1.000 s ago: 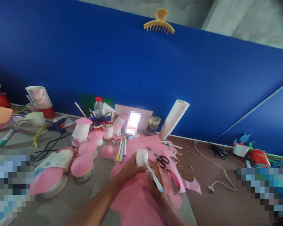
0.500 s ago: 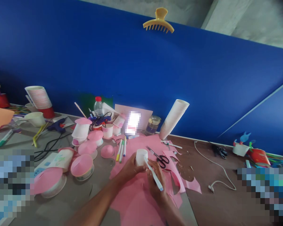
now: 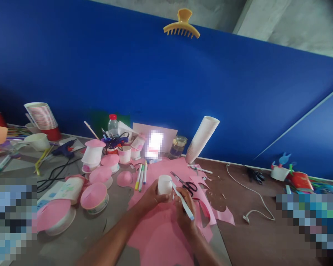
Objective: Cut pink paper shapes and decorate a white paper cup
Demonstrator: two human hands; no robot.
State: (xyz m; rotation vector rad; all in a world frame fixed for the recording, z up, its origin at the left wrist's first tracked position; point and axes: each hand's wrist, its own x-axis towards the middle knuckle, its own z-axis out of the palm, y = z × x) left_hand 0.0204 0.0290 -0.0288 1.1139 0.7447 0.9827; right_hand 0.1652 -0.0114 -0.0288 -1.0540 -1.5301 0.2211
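Note:
In my left hand [image 3: 155, 195] is a small white paper cup [image 3: 164, 184], fingers wrapped round its side. My right hand [image 3: 185, 205] grips a white marker [image 3: 184, 202], its tip close to the cup's right side; whether it touches I cannot tell. Both hands are above a large sheet of pink paper [image 3: 158, 236]. Black-handled scissors [image 3: 189, 187] lie just beyond my right hand, among pink offcuts [image 3: 224, 215]. Several markers [image 3: 141, 177] rest on the paper beyond my left hand.
Cups and bowls topped with pink paper [image 3: 94, 197] crowd the left. Behind stand a tall stack of white cups [image 3: 202, 139], a glass jar [image 3: 178, 146] and a red-capped bottle [image 3: 113, 125]. A white cable [image 3: 259, 211] lies at right. A blue partition [image 3: 127, 66] closes the back.
The marker in my right hand has swung slightly, its tip a little away from the cup and its back end to the right. The whole view has shifted slightly.

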